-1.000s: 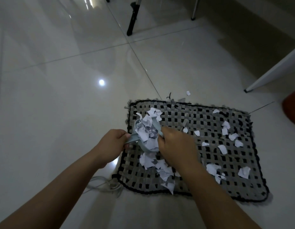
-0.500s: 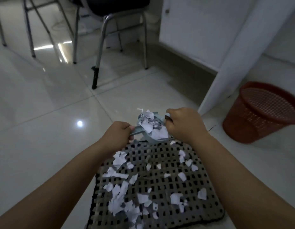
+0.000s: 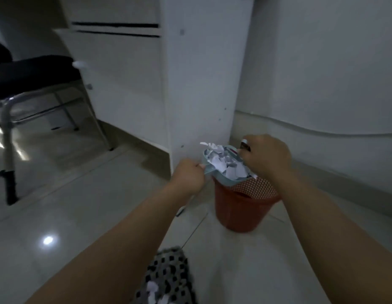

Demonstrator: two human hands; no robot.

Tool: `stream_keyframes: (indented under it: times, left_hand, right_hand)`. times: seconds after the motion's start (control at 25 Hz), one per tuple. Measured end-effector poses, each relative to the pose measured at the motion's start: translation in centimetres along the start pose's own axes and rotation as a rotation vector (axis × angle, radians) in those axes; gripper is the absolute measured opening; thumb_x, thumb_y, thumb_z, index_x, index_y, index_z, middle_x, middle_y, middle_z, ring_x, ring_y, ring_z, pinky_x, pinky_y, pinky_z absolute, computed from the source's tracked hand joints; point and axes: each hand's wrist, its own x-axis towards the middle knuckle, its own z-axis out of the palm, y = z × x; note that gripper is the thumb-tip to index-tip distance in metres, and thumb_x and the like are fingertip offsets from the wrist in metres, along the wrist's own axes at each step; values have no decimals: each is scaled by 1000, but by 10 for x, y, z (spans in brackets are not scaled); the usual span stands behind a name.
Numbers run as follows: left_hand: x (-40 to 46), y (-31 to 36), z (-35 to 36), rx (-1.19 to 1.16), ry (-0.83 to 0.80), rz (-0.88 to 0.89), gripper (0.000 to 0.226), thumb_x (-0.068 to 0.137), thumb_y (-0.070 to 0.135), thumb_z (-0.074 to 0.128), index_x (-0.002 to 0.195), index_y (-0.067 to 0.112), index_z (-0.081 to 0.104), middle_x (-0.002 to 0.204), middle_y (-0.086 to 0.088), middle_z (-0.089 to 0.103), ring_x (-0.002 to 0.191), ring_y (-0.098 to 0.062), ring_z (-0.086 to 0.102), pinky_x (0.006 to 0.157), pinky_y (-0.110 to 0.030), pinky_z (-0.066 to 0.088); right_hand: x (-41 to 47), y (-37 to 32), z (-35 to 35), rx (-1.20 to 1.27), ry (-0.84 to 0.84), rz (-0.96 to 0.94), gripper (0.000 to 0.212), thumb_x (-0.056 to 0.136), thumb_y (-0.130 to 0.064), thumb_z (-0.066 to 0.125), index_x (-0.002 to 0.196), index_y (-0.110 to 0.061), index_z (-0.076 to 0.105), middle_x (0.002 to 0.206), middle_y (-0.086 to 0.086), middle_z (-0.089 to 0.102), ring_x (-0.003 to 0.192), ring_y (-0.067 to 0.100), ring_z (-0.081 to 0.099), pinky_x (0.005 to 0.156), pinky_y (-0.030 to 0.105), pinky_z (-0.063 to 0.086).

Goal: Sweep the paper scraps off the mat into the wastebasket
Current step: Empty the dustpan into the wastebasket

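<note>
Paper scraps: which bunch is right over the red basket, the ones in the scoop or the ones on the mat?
The paper scraps in the dustpan, held above the wastebasket. The scraps on the mat lie low on the floor, nearer the person.

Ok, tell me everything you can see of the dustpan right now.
The dustpan is small, pale blue-green and looks plastic. It is heaped with white paper scraps and held over the near rim of the red mesh wastebasket. The left hand grips its handle; the right hand is at its far side, holding something dark.
</note>
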Motion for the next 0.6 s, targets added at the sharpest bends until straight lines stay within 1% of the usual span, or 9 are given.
stream_keyframes:
  times: [0.08, 0.12, 0.16, 0.2, 0.24, 0.32, 0.36, 0.44, 0.6]
  left_hand:
    - [23, 13, 43, 33, -28, 15, 33, 92, 12, 48, 61, 7, 55, 65, -15, 54, 54, -18, 46, 52, -27, 31]
    - [30, 16, 64, 85, -50, 34, 28, 92, 15, 49, 70, 4, 62, 77, -21, 61, 65, -24, 56, 54, -29, 34]
    - [35, 17, 82, 169, -67, 63, 25, 93, 16, 48, 87, -1, 66, 96, -24, 65, 84, -30, 62, 61, -31, 38]
    - [41, 15, 100, 269, -86, 100, 27, 95, 15, 45, 104, -3, 64, 112, -23, 64, 102, -31, 60, 69, -31, 38]
    - [45, 12, 112, 386, -97, 148, 29, 96, 12, 42, 114, -4, 59, 120, -21, 61, 111, -30, 56, 70, -26, 35]
    - [55, 5, 128, 615, -99, 238, 30, 97, 9, 37, 118, -3, 56, 124, -19, 59, 113, -29, 54, 80, -20, 26]
    - [61, 1, 132, 701, -86, 271, 30, 97, 9, 37, 117, -2, 56, 123, -19, 60, 113, -29, 55, 81, -19, 26]
    - [74, -7, 141, 815, -72, 294, 28, 96, 11, 39, 114, -2, 57, 120, -18, 62, 110, -28, 57, 74, -20, 36]
    - [82, -16, 148, 953, -92, 294, 27, 94, 12, 46, 114, -3, 56, 116, -18, 63, 105, -29, 60, 77, -28, 45]
  right_hand:
    - [5, 45, 17, 24, 51, 97, 20, 90, -20, 47, 96, -6, 61, 102, 20, 66, 92, 36, 60, 64, 29, 32]
    - [4, 64, 31, 40, 61, 134, 20, 91, -21, 46, 97, -8, 60, 102, 19, 66, 92, 35, 60, 65, 31, 34]
    - [-1, 81, 46, 55, 62, 166, 20, 92, -22, 44, 100, -9, 58, 103, 18, 67, 93, 34, 61, 66, 33, 37]
    - [-6, 97, 62, 73, 52, 204, 21, 93, -23, 42, 102, -11, 56, 102, 16, 67, 92, 33, 61, 67, 33, 39]
    - [-12, 110, 75, 93, 48, 243, 20, 94, -25, 40, 101, -13, 54, 100, 14, 67, 88, 32, 61, 66, 33, 38]
    - [-23, 127, 95, 130, 52, 315, 17, 95, -28, 38, 93, -15, 49, 95, 11, 67, 79, 30, 58, 62, 30, 34]
    - [-26, 134, 100, 139, 59, 343, 18, 95, -29, 37, 92, -15, 49, 94, 11, 67, 79, 30, 58, 62, 29, 33]
    - [-29, 144, 107, 136, 57, 379, 21, 95, -29, 38, 97, -13, 51, 95, 13, 67, 83, 33, 60, 62, 29, 32]
    - [-32, 143, 113, 150, 88, 348, 20, 95, -28, 39, 89, -11, 50, 90, 15, 67, 75, 33, 59, 58, 29, 30]
